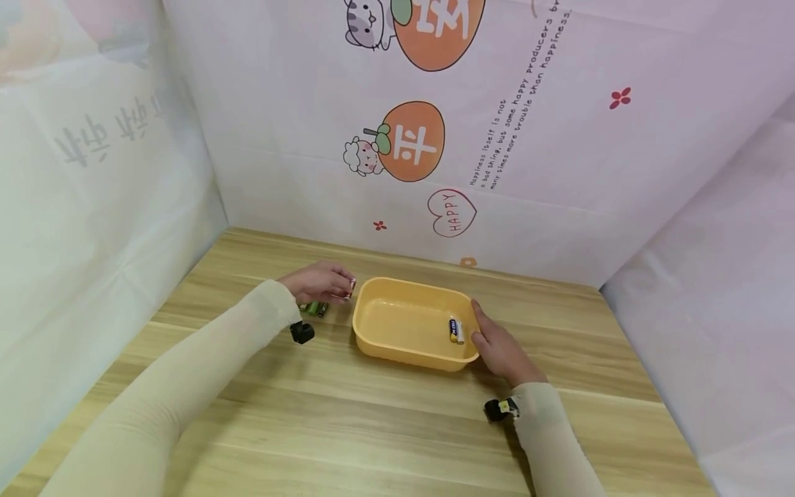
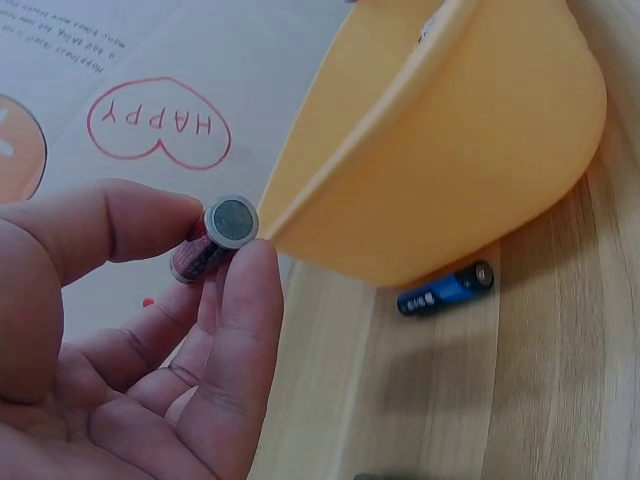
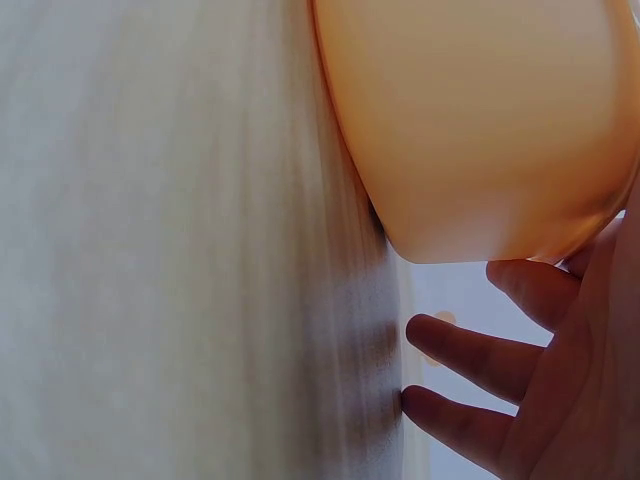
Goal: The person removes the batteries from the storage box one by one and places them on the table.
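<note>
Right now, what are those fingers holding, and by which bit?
The left hand pinches a reddish battery by its round side, between its fingers. The right hand grips the yellow tub by the rim at its right end.

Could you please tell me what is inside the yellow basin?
In the yellow basin, two batteries lie side by side, near the right hand. The near rim may cover a strip just inside it, so anything there cannot be seen.
</note>
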Tool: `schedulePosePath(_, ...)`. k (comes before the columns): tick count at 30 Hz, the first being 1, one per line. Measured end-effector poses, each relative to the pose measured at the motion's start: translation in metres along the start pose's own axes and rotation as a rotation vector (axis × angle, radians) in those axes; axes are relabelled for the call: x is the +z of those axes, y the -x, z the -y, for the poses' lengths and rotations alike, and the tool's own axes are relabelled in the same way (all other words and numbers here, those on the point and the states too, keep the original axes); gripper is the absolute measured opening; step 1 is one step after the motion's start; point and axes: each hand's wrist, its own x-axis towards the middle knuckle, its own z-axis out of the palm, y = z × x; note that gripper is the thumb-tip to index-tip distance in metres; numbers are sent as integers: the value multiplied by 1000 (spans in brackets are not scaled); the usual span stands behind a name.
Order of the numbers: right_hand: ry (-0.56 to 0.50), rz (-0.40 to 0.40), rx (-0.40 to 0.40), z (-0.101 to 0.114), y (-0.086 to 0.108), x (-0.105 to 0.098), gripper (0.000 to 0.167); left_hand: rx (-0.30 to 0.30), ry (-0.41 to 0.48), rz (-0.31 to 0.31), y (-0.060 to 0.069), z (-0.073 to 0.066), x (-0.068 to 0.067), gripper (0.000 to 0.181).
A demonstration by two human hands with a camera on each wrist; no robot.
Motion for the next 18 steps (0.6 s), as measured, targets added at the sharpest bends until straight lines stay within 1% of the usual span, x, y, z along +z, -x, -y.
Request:
schedulePosePath(5, -1, 9, 7, 0, 1, 0, 62, 11, 4, 17, 1, 5, -10, 47)
schedulePosePath(10, 14, 4, -4, 0, 0, 0, 61, 38, -25, 24, 5, 9, -21, 49)
schedulePosePath(15, 14, 0, -4, 1, -1, 0, 60, 0, -1, -8, 6, 13, -30, 47)
schedulePosePath(18, 16, -5, 5, 1, -1, -1, 61, -6, 7, -23, 7, 14, -34, 45)
